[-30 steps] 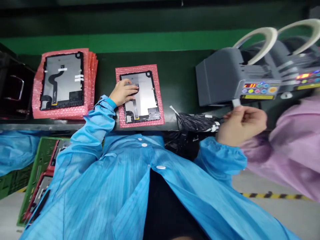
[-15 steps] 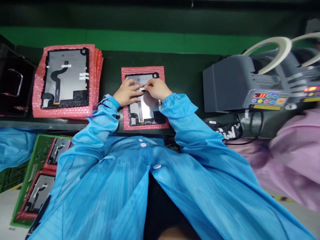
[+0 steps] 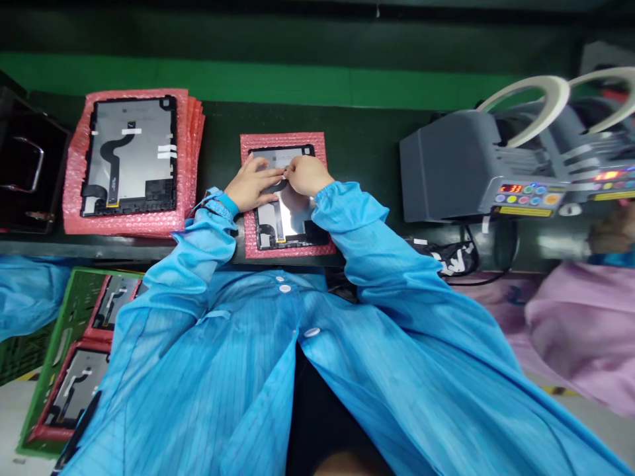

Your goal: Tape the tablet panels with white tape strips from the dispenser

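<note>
A tablet display panel (image 3: 292,228) with a silver back, black frame and dark ribbon cable lies on a sheet of pink bubble wrap (image 3: 251,246) in front of me. My left hand (image 3: 253,185) rests on the panel's left and middle part, fingers spread out flat. Over the upper right of the panel, my right hand (image 3: 308,176) is closed in a pinch, its fingertips touching or nearly touching the left fingertips. Whatever is between the pinched fingers is too small or hidden to make out.
At left stands a stack of pink bubble wrap sheets (image 3: 74,198) topped by another display panel (image 3: 141,152). A green crate (image 3: 47,377) holds more panels below. Grey tape dispensers (image 3: 441,175) stand at right, beside a co-worker's pink sleeve (image 3: 585,324).
My right hand has curled in more and shifted slightly left. A white strip by its fingertips no longer shows. My left hand stays put. At far right, the co-worker's arm has moved.
</note>
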Demonstrator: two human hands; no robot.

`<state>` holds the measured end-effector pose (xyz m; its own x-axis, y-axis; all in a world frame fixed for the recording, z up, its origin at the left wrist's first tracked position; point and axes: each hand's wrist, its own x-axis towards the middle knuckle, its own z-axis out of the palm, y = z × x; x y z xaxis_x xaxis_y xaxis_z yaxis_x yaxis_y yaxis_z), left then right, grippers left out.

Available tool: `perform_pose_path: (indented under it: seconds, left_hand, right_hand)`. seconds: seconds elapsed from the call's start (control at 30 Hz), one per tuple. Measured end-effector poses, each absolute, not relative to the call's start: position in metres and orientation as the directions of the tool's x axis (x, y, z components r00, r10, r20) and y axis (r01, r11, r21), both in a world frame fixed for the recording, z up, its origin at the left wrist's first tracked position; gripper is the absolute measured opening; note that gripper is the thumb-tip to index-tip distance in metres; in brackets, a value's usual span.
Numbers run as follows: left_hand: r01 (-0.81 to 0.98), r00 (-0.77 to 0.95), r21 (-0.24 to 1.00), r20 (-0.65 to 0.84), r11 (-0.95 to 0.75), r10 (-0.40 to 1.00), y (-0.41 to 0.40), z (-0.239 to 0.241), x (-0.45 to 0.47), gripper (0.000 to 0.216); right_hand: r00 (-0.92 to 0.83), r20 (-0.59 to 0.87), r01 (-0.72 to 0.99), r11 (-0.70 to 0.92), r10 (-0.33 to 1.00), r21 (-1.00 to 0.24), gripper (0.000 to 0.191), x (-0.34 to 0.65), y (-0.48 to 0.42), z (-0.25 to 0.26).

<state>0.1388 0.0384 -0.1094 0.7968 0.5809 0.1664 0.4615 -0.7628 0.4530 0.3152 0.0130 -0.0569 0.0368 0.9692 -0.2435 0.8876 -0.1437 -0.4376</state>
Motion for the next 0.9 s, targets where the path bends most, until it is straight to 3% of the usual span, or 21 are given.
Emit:
perform_pose_path:
  seconds: [0.13,0.33,0.5,0.6,0.7,0.8,0.9]
  left_hand:
    - [0.465,0.795,0.443,0.170,-0.766,0.582,0.038,-0.109,0.138,0.049]
    - [0.464,0.796,0.422,0.186,-0.779,0.575,0.041,-0.114,0.139,0.048]
    - [0.439,0.790,0.427,0.237,-0.791,0.566,0.047,-0.113,0.133,0.045]
    - [0.428,0.769,0.435,0.285,-0.792,0.572,0.048,-0.103,0.142,0.039]
    - [0.380,0.803,0.425,0.290,-0.822,0.521,0.035,-0.091,0.175,0.032]
    - [0.276,0.897,0.378,0.228,-0.884,0.378,0.010,-0.084,0.215,0.031]
    - [0.229,0.944,0.336,0.152,-0.914,0.292,-0.009,-0.083,0.238,0.030]
  right_hand:
    - [0.132,-0.175,0.852,-0.202,0.976,-0.483,0.009,0.316,0.010,-0.068]
    - [0.339,0.010,0.638,-0.222,0.941,-0.737,0.028,0.347,-0.004,-0.088]
    - [0.636,0.154,0.404,-0.156,0.756,-0.901,0.033,0.409,-0.082,-0.086]
    - [0.858,0.108,0.189,-0.113,0.503,-0.975,0.040,0.447,-0.135,-0.080]
    - [0.947,-0.047,-0.027,-0.068,0.317,-0.997,0.040,0.475,-0.159,-0.069]
    - [0.940,-0.145,-0.144,-0.028,0.309,-0.989,0.032,0.492,-0.157,-0.059]
    - [0.955,-0.057,-0.053,-0.020,0.292,-0.998,0.027,0.497,-0.151,-0.060]
